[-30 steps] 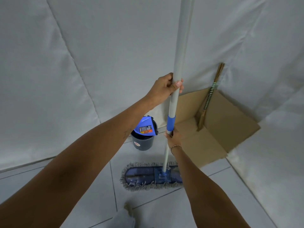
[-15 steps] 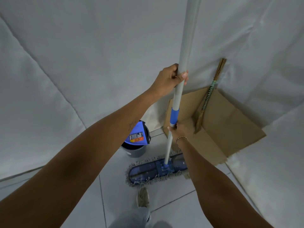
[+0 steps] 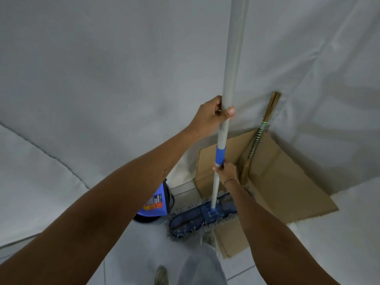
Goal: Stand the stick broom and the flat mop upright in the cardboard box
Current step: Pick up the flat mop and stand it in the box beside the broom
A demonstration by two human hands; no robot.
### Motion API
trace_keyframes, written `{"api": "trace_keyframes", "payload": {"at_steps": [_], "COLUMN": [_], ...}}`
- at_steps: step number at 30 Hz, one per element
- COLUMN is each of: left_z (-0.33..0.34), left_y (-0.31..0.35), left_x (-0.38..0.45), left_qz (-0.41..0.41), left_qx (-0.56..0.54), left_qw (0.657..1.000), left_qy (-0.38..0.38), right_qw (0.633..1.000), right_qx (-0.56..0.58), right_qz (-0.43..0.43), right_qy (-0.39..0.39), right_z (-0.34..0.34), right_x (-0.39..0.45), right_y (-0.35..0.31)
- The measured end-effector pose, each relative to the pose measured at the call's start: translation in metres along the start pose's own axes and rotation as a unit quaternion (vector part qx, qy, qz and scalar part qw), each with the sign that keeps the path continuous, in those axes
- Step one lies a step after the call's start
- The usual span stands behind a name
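I hold the flat mop [image 3: 230,79] upright by its long grey pole. My left hand [image 3: 209,116] grips the pole high up, and my right hand [image 3: 225,171] grips it just below the blue collar. The mop's blue fringed head [image 3: 197,220] hangs at the near left edge of the open cardboard box [image 3: 283,182]; whether it touches the floor I cannot tell. The stick broom [image 3: 257,138], with a striped handle wrap, stands upright inside the box, leaning against the white sheet behind it.
A bucket with a blue lid [image 3: 156,204] stands on the tiled floor left of the mop head. White sheets [image 3: 102,79] hang all around the corner. My leg and shoe [image 3: 162,274] show at the bottom.
The mop has moved right, toward the box, so its head now overlaps the box's near edge. I have stepped closer; the bucket is now partly hidden by my left arm.
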State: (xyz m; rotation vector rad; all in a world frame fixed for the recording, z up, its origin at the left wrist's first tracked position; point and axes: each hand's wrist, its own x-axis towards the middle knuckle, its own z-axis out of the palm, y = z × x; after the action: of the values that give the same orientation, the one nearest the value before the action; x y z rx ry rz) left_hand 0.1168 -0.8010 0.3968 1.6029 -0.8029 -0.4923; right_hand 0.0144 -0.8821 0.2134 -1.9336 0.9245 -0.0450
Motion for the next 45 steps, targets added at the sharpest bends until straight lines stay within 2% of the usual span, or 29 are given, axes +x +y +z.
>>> {"api": "trace_keyframes", "payload": {"at_steps": [7, 15, 21, 24, 28, 33, 38, 42, 45], "left_z": [0.046, 0.090, 0.101, 0.110, 0.112, 0.106, 0.110, 0.105, 0.099], "left_y": [-0.022, -0.040, -0.095, -0.114, -0.131, -0.132, -0.134, -0.122, -0.110], "left_x": [0.120, 0.199, 0.218, 0.220, 0.229, 0.246, 0.245, 0.235, 0.209], "left_qz": [-0.032, -0.057, -0.127, -0.153, -0.165, -0.185, -0.203, -0.219, -0.226], "left_qx": [0.011, 0.028, 0.110, 0.107, 0.075, 0.099, 0.093, 0.114, 0.113], "left_qw": [0.999, 0.998, 0.986, 0.982, 0.983, 0.978, 0.974, 0.969, 0.968], "left_qy": [-0.002, -0.001, 0.007, -0.009, 0.022, 0.010, 0.035, -0.008, -0.007], "right_qw": [1.000, 0.999, 0.990, 0.979, 0.981, 0.986, 0.973, 0.972, 0.975], "right_qx": [-0.003, -0.017, -0.024, -0.027, -0.029, -0.025, -0.079, -0.111, -0.115], "right_qz": [0.018, 0.033, 0.100, 0.143, 0.128, 0.112, 0.111, 0.085, 0.075], "right_qy": [-0.021, -0.035, -0.099, -0.141, -0.143, -0.120, -0.184, -0.188, -0.174], "right_z": [-0.060, -0.104, -0.091, -0.090, -0.084, -0.077, -0.084, -0.097, -0.112], "right_x": [0.104, 0.178, 0.214, 0.234, 0.251, 0.260, 0.271, 0.266, 0.244], "right_y": [0.011, 0.033, 0.061, 0.069, 0.082, 0.078, 0.074, 0.064, 0.060]}}
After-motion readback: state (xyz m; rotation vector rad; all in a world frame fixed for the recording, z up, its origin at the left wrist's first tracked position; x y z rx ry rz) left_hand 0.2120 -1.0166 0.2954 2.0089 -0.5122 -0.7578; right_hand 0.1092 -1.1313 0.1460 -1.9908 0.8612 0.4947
